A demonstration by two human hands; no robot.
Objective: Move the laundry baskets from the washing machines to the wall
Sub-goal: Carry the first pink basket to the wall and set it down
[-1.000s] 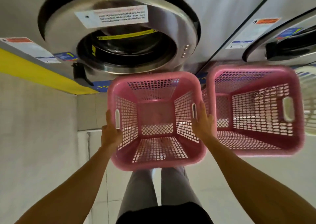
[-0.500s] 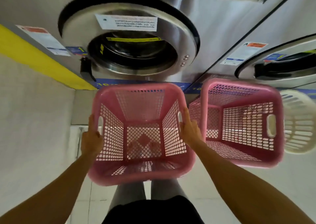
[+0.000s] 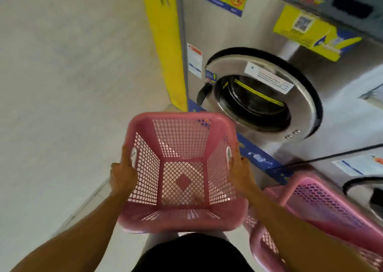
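Observation:
An empty pink mesh laundry basket (image 3: 182,220) is held up in front of me, lifted off the floor. My left hand (image 3: 122,176) grips its left handle slot and my right hand (image 3: 238,172) grips its right one. A second pink basket (image 3: 323,211) stands on the floor at the lower right, below my right forearm. Behind the held basket is a steel washing machine (image 3: 259,97) with a round glass door.
A plain pale wall (image 3: 72,74) fills the left side, ending at a yellow vertical strip (image 3: 167,49) next to the machine. Part of another washing machine (image 3: 369,186) shows at the right edge. Pale floor tiles (image 3: 97,195) run along the wall's foot.
The held basket has come up and swung left toward the wall, and my view has turned left with it. The second basket has slid to the lower right; the white basket has left view.

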